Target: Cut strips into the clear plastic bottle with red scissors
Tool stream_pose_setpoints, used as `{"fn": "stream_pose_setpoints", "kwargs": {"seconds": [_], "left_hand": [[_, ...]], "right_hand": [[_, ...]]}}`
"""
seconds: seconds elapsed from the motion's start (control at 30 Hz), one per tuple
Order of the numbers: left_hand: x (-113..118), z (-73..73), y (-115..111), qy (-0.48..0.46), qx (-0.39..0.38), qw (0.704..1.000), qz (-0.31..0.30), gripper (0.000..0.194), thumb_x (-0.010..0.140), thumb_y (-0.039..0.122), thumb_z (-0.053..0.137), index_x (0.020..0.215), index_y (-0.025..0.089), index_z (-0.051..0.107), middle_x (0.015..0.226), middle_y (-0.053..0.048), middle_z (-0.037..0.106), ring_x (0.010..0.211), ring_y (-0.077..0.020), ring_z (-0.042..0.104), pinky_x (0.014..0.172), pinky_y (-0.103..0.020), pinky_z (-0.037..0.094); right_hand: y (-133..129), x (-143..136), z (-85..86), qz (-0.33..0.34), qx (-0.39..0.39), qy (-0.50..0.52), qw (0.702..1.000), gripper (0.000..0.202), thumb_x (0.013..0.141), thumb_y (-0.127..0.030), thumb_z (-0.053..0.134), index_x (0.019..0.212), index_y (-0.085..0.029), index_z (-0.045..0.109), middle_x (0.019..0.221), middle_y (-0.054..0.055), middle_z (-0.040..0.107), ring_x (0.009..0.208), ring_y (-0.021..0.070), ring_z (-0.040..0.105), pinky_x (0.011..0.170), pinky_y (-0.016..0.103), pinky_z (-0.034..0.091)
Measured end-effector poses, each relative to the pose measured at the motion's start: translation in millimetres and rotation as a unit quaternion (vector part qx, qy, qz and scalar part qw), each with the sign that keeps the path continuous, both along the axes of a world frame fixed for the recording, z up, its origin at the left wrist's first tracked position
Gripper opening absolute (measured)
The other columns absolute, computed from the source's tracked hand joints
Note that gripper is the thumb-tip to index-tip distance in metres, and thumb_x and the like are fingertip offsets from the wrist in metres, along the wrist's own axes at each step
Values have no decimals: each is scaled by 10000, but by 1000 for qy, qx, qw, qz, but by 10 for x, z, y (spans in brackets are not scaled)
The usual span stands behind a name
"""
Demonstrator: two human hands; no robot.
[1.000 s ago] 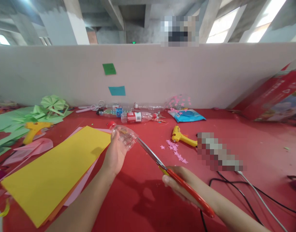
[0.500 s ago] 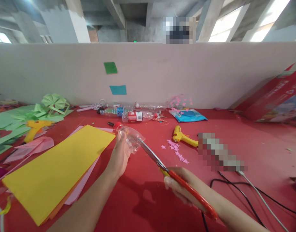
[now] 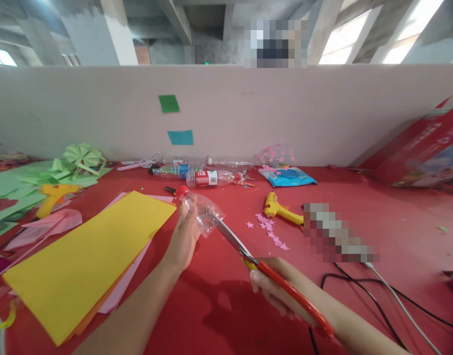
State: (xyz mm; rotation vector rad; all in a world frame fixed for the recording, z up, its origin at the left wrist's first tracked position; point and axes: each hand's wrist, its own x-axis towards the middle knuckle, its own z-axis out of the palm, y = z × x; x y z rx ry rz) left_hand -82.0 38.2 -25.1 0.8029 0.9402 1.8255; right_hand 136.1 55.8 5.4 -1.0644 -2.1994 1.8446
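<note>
Red bench (image 3: 359, 197) is cluttered with paper and glue guns. Left hand (image 3: 184, 236) is wrapped around a clear plastic bottle (image 3: 202, 212) above the middle of the bench, right hand (image 3: 276, 286) is closed on the scissors (image 3: 263, 266), blades biting into it. Slick plastic could make those blades skid toward the fingers.

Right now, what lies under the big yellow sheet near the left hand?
Under the yellow sheet an orange sheet edge and pink paper stick out along its right side, on the red table. Anything else beneath is covered.
</note>
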Motion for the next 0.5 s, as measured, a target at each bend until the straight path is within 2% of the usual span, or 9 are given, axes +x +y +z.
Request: {"fn": "stream_pose_setpoints", "kwargs": {"seconds": [0.1, 0.27, 0.5], "left_hand": [[13, 38, -14, -10, -21, 1000, 0, 509, 804, 494, 584, 1256, 279, 487, 1223, -98, 610, 1200, -275, 532, 968, -437, 425], [17, 61, -32, -13, -10, 1000, 7, 490, 800, 409, 576, 1262, 281, 475, 1126, -62, 642, 1115, -251, 582, 952, -434, 435], [-6, -7, -1, 12, -31, 999, 27, 498, 781, 427, 612, 1246, 300, 486, 1172, -64, 632, 1179, -262, 550, 986, -429, 414]], "right_hand": [[-9, 11, -6, -2, -4, 7, 1000, 604, 743, -804, 422, 705, -202, 449, 410, -96, 369, 354, 58, 314, 367, 170, 261], [-18, -4, 2, 5, -2, -1, 1000, 588, 762, -783, 425, 691, -201, 456, 405, -92, 375, 350, 58, 306, 371, 180, 251], [0, -41, -7, 18, 27, -2, 999, 576, 780, -768, 433, 645, -211, 377, 427, -95, 355, 375, 51, 309, 390, 194, 199]]}}
